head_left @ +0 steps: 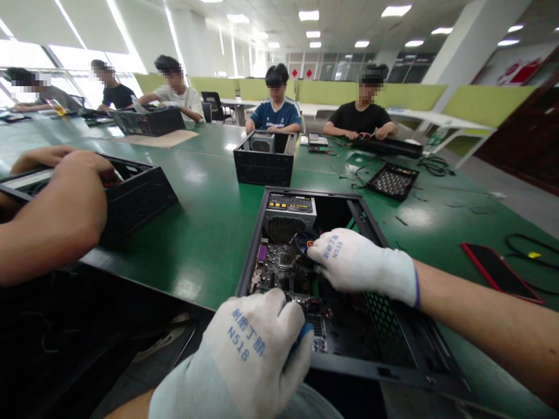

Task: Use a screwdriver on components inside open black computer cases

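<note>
An open black computer case lies in front of me, with a power supply at its far left corner and a motherboard inside. My right hand, in a white glove, has its fingers closed on a round black fan above the board. At the near left edge of the case is my left hand, also gloved. Its fingers are curled together over the near part of the board; a bit of blue shows at the thumb, and what they hold, if anything, is hidden.
A person's bare arms reach into another black case at the left. Across the green table, people work at more cases. A vented panel, a red-edged black object and cables lie right.
</note>
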The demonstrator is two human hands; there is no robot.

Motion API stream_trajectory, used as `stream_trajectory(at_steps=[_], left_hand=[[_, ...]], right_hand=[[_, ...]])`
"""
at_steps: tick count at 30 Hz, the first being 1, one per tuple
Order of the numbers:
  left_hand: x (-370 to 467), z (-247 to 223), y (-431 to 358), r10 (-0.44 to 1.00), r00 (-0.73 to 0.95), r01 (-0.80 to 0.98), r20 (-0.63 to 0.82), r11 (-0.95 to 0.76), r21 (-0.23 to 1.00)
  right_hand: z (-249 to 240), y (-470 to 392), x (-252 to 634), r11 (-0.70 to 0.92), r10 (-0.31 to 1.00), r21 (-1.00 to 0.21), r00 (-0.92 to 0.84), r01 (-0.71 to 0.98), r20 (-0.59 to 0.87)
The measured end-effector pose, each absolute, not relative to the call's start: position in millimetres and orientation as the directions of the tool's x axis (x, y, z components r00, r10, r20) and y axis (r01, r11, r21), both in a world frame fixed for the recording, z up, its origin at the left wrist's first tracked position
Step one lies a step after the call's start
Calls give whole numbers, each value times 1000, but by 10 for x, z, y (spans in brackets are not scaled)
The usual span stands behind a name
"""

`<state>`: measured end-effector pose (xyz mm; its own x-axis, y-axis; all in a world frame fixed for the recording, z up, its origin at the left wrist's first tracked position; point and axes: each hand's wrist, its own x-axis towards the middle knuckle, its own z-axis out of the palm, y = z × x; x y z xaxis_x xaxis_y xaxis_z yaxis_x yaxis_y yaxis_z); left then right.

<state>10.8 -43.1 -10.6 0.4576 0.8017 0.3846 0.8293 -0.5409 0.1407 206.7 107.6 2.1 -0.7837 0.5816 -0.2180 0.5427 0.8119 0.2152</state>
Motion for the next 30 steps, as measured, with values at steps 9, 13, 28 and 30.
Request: stream_trajectory(at_steps=[9, 13, 28, 30], left_hand=[[119, -99, -426, 805, 453, 833, 383, -535, 141], [122, -68, -444, 851, 440, 846, 286, -500, 187], [120, -145, -475, 861, 408, 851, 304, -479, 215], [113, -146, -474, 860, 411, 850, 302, -481, 215]], right_hand=[[76, 1195, 2343, 717, 697, 206, -692, 666, -191], [104, 1224, 2306, 693, 720, 266, -659, 669, -218], [1, 1695, 2066, 609, 793, 371, -555, 701, -253], [17, 1670, 2127, 601, 796, 368, -571, 709, -199]])
